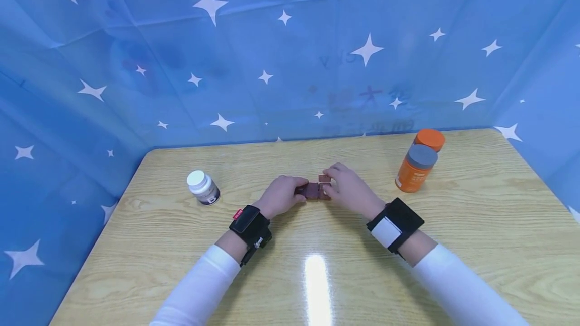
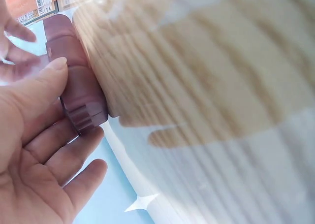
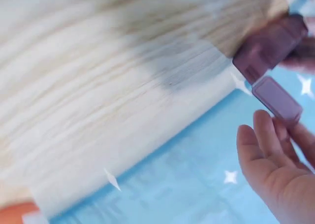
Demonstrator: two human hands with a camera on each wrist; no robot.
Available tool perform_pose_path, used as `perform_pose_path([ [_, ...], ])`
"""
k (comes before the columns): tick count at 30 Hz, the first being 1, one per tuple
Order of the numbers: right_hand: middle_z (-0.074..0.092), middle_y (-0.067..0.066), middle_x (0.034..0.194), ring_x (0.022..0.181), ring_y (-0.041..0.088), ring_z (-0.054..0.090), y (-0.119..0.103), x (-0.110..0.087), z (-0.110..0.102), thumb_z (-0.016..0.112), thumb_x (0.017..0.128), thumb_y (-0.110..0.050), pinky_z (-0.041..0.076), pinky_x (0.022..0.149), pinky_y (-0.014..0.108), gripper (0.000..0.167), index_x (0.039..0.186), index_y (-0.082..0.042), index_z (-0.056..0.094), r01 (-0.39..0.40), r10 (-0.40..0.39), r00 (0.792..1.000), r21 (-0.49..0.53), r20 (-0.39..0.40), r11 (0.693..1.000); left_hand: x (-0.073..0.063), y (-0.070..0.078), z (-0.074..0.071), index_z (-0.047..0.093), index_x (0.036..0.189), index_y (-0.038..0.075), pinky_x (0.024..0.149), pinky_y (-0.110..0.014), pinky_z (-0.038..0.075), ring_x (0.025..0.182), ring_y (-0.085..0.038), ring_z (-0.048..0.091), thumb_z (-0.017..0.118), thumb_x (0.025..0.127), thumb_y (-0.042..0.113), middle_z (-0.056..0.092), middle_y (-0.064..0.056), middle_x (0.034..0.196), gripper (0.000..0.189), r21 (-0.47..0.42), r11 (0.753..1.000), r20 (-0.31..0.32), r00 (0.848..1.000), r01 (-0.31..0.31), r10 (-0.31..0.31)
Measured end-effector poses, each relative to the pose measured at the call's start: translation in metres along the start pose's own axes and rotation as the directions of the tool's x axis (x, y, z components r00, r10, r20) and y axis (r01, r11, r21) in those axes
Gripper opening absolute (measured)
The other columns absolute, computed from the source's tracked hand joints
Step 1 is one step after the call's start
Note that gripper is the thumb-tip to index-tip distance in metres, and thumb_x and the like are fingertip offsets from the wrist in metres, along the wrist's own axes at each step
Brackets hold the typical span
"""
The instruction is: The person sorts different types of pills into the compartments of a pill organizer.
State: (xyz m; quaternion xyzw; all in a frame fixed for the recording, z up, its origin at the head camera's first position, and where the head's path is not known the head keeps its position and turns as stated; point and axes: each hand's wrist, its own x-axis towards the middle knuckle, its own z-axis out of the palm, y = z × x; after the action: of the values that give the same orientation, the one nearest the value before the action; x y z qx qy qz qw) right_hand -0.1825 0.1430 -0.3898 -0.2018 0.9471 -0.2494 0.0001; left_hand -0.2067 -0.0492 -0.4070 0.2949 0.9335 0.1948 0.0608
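Observation:
A dark reddish-brown pill box (image 1: pixel 312 190) with a row of compartments lies between both hands near the middle of the table. My left hand (image 1: pixel 282 194) grips its left end, the thumb along one face and the fingers (image 2: pixel 88 140) behind it. At the other end a lid (image 3: pixel 277 99) is flipped up from the box. My right hand (image 1: pixel 351 189) has its fingertips at this raised lid and its thumb by the box's right end. In the right wrist view the fingers (image 3: pixel 263 140) are bent at the lid's outer edge, partly hiding it.
To the left on the wooden table (image 1: pixel 149 245) stands a white bottle (image 1: pixel 203 187) with a white cap. At the back right are an orange bottle with a grey lid (image 1: pixel 413 169) and, behind it, one with an orange lid (image 1: pixel 429 139). A blue star-patterned cloth (image 1: pixel 290 64) hangs behind.

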Motion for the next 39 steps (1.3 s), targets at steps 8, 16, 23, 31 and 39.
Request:
perform_pose_path([
  [8,0.056,0.018,0.127,0.113,0.028,0.058,-0.002,-0.024,0.013,0.064,0.086,-0.016,0.048,0.093,0.039,0.040,0.120,0.005,0.058,0.167,-0.146,0.985,-0.284,0.094,0.944,0.000,0.000,0.001,0.059,0.122,0.008,0.084,-0.032,0.050,0.099,-0.020,0.063,0.065,0.086,0.018,0.066,-0.008,0.112,0.038,0.000,1.000,0.011,1.000,0.023,-0.023],
  [16,0.058,0.020,0.121,0.109,0.030,0.060,-0.004,-0.029,0.019,0.063,0.085,-0.009,0.050,0.090,0.037,0.035,0.115,0.009,0.060,0.260,-0.259,0.964,-0.415,0.061,0.872,0.000,0.000,0.000,0.059,0.123,0.008,0.085,-0.032,0.049,0.100,-0.021,0.063,0.066,0.085,0.016,0.066,-0.009,0.112,0.039,-0.029,0.999,0.000,0.999,0.043,-0.043],
  [23,0.059,0.019,0.121,0.110,0.030,0.059,-0.004,-0.027,0.016,0.067,0.082,-0.011,0.050,0.090,0.039,0.036,0.114,0.006,0.061,0.242,-0.235,0.970,-0.387,0.066,0.890,0.000,0.000,-0.002,0.058,0.124,0.007,0.086,-0.032,0.049,0.100,-0.021,0.062,0.067,0.084,0.019,0.066,-0.010,0.113,0.043,-0.023,0.998,0.021,0.998,0.058,-0.057],
  [31,0.066,0.009,0.102,0.091,0.022,0.065,-0.012,-0.006,0.018,0.067,0.084,-0.019,0.053,0.080,0.036,0.024,0.103,-0.005,0.067,0.226,-0.236,0.972,-0.369,0.021,0.902,0.000,-0.002,-0.001,0.061,0.119,0.007,0.078,-0.029,0.049,0.092,-0.018,0.063,0.070,0.081,0.021,0.068,-0.008,0.107,0.041,-0.002,0.998,0.020,0.998,0.056,-0.056],
  [39,0.067,0.007,0.090,0.084,0.021,0.066,-0.019,0.013,0.026,0.067,0.084,-0.016,0.053,0.076,0.033,0.016,0.096,-0.006,0.067,0.209,-0.192,0.978,-0.348,0.085,0.914,0.001,-0.002,-0.001,0.065,0.111,0.009,0.077,-0.029,0.047,0.086,-0.017,0.062,0.071,0.081,0.021,0.069,-0.005,0.100,0.033,-0.017,0.999,0.000,0.999,0.045,-0.045],
])
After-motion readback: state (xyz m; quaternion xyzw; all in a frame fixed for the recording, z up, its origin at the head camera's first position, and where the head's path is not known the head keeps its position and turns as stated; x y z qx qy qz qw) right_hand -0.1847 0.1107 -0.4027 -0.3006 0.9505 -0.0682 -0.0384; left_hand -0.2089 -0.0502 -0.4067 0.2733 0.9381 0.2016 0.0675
